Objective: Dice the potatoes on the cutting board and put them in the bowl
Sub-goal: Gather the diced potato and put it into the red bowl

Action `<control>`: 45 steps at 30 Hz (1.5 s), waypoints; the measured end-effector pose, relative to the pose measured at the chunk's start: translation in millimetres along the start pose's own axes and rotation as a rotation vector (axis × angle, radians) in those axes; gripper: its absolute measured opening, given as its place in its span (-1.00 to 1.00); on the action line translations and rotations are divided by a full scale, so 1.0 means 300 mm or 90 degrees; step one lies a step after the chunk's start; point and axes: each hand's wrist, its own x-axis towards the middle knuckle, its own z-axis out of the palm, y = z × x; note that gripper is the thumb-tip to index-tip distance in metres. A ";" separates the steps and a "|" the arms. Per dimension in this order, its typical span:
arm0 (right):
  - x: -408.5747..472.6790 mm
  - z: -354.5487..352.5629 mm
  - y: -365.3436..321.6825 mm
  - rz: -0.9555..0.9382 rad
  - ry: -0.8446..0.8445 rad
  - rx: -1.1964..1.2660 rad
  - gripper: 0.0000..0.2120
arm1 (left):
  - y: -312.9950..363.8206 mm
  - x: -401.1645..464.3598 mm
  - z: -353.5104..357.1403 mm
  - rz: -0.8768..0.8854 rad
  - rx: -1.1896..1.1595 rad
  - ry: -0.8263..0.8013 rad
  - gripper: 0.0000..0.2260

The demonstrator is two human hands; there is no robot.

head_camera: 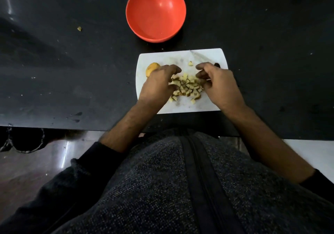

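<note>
Hands, left point(159, 81) and right point(215, 81), curled around potato dice point(186, 87) on cutting board point(207, 56), mid-gather; next, probably lifted to empty bowl point(155, 12).

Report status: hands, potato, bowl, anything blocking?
Left hand and right hand cupped round diced potato pile on cutting board. Uncut potato piece behind left hand. Red bowl empty, path clear.

Both hands — left hand point(159, 81) and right hand point(215, 81) — cup a pile of potato cubes point(187, 87) on the white cutting board point(207, 103). An uncut potato piece point(151, 68) lies beside the left hand. The red bowl point(155, 12) sits beyond the board on the black counter point(72, 62).
</note>
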 end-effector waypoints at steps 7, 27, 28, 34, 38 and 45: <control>-0.023 -0.015 0.047 0.020 -0.113 -0.216 -0.43 | -0.024 -0.104 0.008 -0.093 0.109 -0.013 -0.55; -0.026 0.064 -0.010 -0.048 0.030 0.040 -0.69 | -0.036 -0.071 0.061 -0.039 -0.086 0.098 -0.79; -0.021 0.065 -0.005 -0.053 0.040 0.022 -0.73 | -0.036 -0.071 0.060 -0.031 -0.076 0.101 -0.80; 0.035 0.104 -0.024 -0.155 -0.107 -0.129 -0.35 | -0.019 -0.054 0.066 -0.064 -0.032 0.063 -0.67; 0.066 0.103 -0.031 -0.193 -0.187 -0.213 -0.31 | -0.014 -0.050 0.056 -0.069 0.000 0.044 -0.73; 0.072 0.117 -0.043 -0.231 -0.150 -0.207 -0.58 | -0.035 -0.060 0.080 -0.077 -0.051 0.061 -0.77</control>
